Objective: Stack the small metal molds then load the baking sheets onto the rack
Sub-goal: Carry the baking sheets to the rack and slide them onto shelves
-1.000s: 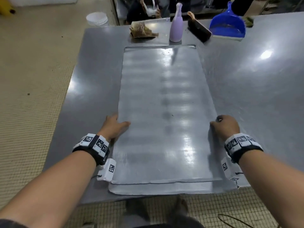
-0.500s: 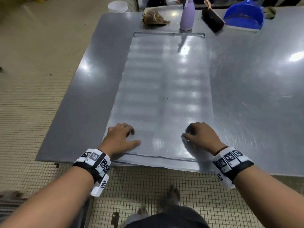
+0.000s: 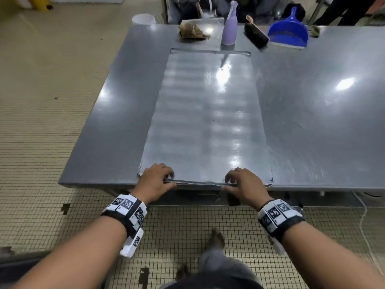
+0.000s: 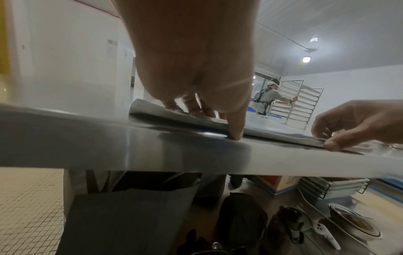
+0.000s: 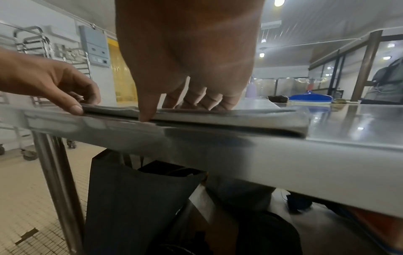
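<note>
Two flat metal baking sheets (image 3: 206, 113) lie stacked lengthwise on the steel table (image 3: 312, 122), their near short edge at the table's front edge. My left hand (image 3: 158, 178) pinches that edge near its left corner, fingers curled on top and thumb against the rim. My right hand (image 3: 243, 182) pinches the same edge further right. The left wrist view shows my left hand (image 4: 216, 120) on the top sheet (image 4: 272, 131). In the right wrist view my right hand (image 5: 170, 110) holds the stacked edges (image 5: 250, 119). No small molds are in view.
At the table's far end stand a purple bottle (image 3: 229, 28), a brush (image 3: 256, 37), a blue dustpan (image 3: 289, 33) and a crumpled brown bag (image 3: 191, 31). A tray rack (image 4: 296, 107) stands beyond the table, with a person at it. Bags sit under the table.
Both hands moved from the sheets' long sides to the near short edge. The sheets, which overhung the table front, now lie with that edge at the table's rim.
</note>
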Demonstrator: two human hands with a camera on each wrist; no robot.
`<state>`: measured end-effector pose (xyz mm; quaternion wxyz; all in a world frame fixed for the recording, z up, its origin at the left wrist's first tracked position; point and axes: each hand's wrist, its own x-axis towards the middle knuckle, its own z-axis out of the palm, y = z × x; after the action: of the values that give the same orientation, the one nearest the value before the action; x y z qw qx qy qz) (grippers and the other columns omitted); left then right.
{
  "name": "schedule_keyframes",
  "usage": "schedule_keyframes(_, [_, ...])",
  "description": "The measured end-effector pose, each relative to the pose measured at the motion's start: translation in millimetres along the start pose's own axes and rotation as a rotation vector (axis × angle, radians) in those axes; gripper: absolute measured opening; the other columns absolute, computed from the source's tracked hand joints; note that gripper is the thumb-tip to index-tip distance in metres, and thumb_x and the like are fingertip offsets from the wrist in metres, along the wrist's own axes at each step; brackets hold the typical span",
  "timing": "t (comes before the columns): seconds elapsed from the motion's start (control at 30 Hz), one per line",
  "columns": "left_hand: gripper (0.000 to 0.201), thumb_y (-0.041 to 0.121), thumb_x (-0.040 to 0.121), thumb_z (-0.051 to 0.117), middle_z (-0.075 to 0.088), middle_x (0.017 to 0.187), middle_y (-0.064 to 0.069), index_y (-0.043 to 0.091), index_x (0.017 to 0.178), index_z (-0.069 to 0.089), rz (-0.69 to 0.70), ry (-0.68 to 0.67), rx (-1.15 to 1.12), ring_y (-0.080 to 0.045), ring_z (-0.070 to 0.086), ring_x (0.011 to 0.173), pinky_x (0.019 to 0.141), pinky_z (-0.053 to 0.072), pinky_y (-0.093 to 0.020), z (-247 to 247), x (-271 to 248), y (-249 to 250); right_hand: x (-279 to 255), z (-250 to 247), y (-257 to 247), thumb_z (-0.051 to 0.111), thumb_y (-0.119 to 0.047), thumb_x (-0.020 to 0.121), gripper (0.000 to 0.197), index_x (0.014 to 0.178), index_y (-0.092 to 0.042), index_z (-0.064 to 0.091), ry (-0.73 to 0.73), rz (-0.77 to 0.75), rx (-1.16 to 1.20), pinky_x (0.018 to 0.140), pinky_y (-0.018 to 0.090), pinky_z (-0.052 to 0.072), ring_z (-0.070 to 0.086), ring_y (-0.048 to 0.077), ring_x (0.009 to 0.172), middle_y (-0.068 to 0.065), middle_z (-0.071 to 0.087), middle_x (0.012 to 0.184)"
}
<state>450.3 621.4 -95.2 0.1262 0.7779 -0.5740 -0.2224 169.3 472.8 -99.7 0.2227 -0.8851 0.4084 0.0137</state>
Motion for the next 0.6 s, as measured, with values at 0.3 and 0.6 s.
schedule_keyframes(0.3, [0.031, 0.057, 0.078, 0.080, 0.064, 0.087, 0.015, 0.030, 0.086, 0.068, -0.002, -0.062, -0.053, -0.006, 0.059, 0.082, 0.073, 0.047, -0.028, 10.7, -42.7, 0.8, -55.3, 16.5, -7.8, 0.074, -0.060, 0.077, 0.027, 0.080, -0.035, 0.063, -0.001, 0.081, 0.087, 0.066, 0.026, 0.047, 0.059, 0.007, 0.079, -0.012, 0.063, 0.082])
schedule_keyframes(0.6, [0.072, 0.049, 0.086, 0.077, 0.053, 0.140, -0.012, 0.012, 0.142, 0.049, -0.518, 0.267, -0.362, -0.034, 0.055, 0.125, 0.106, 0.048, -0.048, 13.4, -59.9, -26.5, -78.0, -1.9, 53.6, 0.062, -0.056, 0.089, 0.061, 0.133, -0.016, 0.052, 0.277, 0.547, 0.183, 0.098, 0.046, 0.049, 0.055, 0.030, 0.118, 0.012, 0.054, 0.133])
